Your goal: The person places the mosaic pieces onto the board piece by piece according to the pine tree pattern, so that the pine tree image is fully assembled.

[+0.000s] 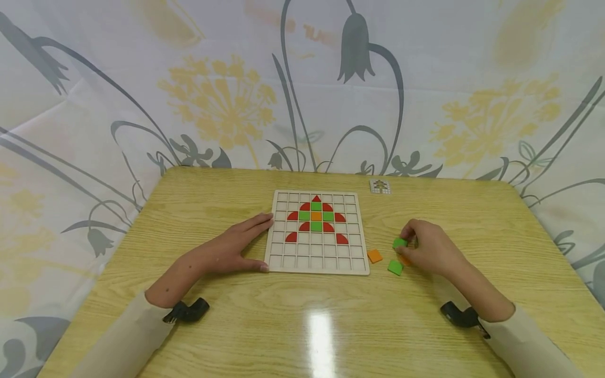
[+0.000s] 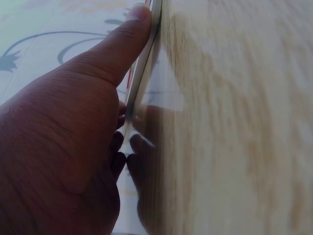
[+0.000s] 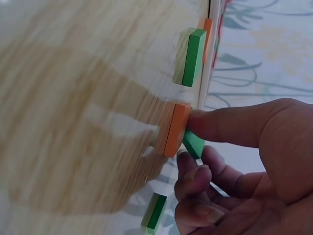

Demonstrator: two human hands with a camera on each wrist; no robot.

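Observation:
A pale wooden grid board (image 1: 283, 252) lies on the table, with red, green and orange pieces set in a tree-like pattern. Along its left side my left hand (image 1: 231, 244) rests with fingers stretched, thumb and fingertips touching the edge; the left wrist view shows the thumb (image 2: 120, 46) against the rim. Right of the board, my right hand (image 1: 432, 247) pinches a green tile (image 3: 194, 143) between thumb and fingers. Beside it is an orange tile (image 3: 177, 129), partly covered by the hand in the head view. Another green tile (image 1: 395, 268) and orange tile (image 1: 375, 256) lie nearby.
A small pattern card (image 1: 380, 186) lies near the table's back edge. One more green tile (image 3: 156, 214) shows low in the right wrist view. Behind the wooden table (image 1: 236, 325) hangs a flower-printed cloth (image 1: 312, 105).

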